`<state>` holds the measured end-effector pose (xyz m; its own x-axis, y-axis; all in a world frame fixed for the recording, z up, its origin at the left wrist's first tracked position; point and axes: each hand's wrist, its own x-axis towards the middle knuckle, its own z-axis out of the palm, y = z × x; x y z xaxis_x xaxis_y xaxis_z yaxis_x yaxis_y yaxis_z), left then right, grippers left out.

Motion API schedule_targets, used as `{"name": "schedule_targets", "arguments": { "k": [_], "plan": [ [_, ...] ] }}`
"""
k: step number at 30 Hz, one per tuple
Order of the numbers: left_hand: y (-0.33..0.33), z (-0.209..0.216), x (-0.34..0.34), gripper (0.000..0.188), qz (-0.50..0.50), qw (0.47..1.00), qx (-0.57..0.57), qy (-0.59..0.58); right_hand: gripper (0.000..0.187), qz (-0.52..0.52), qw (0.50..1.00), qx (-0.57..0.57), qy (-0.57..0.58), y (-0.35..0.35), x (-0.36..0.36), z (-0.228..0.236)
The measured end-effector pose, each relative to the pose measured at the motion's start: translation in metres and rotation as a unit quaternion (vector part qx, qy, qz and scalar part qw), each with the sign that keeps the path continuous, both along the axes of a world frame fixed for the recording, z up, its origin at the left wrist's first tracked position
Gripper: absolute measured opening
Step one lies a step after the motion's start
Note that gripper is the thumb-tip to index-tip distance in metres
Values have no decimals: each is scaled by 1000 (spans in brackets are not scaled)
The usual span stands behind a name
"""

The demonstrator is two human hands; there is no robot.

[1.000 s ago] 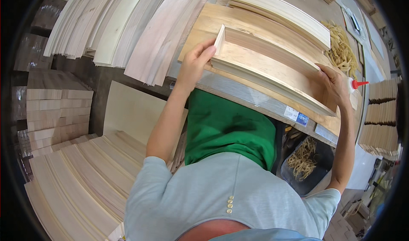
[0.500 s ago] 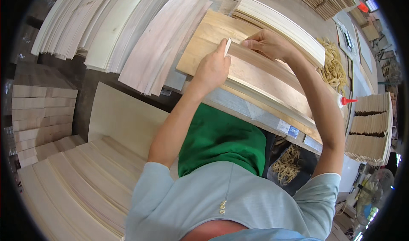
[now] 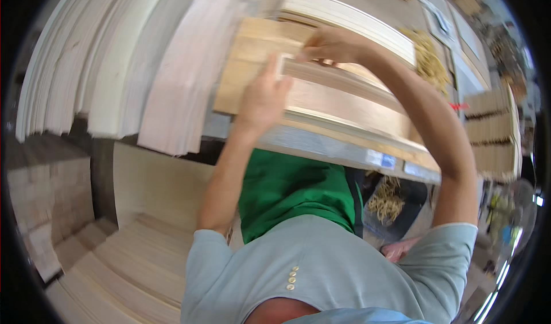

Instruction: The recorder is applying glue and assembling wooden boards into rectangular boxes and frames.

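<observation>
On the workbench lies a long, narrow wooden frame (image 3: 344, 101) with thin side boards and a flat board between them. My left hand (image 3: 264, 97) is at its left end, thumb and fingers closed around a short pale wooden end piece (image 3: 280, 67). Just to the right, my right hand (image 3: 336, 46) hovers over the frame's far side board (image 3: 344, 77), close to the same corner. Its fingers are curled together, and motion blur hides what they may hold. Beneath the frame is a wider light wooden board (image 3: 238, 66).
Pale board stacks stand at left (image 3: 189, 71) and behind the frame (image 3: 344, 23). A pile of tan bands (image 3: 427, 60) lies back right; more fill a dark container (image 3: 387, 203) under the bench. A red nozzle tip (image 3: 459, 106) shows beside my right arm. Stacked slats (image 3: 491, 132) stand at right.
The whole view has shifted and turned slightly, so the bench appears further left. Both hands remain at the frame's left end, now blurred.
</observation>
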<state>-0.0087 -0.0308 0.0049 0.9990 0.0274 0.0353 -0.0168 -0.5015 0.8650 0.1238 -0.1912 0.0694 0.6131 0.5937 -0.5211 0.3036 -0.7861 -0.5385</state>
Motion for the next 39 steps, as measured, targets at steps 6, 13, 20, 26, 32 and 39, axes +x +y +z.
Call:
{"name": "schedule_targets", "arguments": {
  "k": [6, 13, 20, 26, 32, 39],
  "plan": [
    [17, -4, -1, 54, -31, 998, -47, -1, 65, -118, 977, 152, -90, -93, -16, 27],
    [5, -26, -31, 61, 17, 960, -280, -15, 60, -312, 921, 129, -193, -257, -63, 49],
    [6, -35, -48, 51, 121, 952, -280, 7, 52, -184, 952, 10, -243, -246, -80, 0],
    [-3, -53, -57, 43, 161, 927, -335, -59, 34, -117, 984, 11, -134, -239, -81, -19],
    [1, -55, -125, 33, 206, 923, -313, -88, 32, -111, 971, -82, -197, -219, -72, -18],
    [-8, -103, -184, 24, 201, 909, -364, -38, 27, -123, 965, 69, -220, -276, -70, -40]
  ]
}}
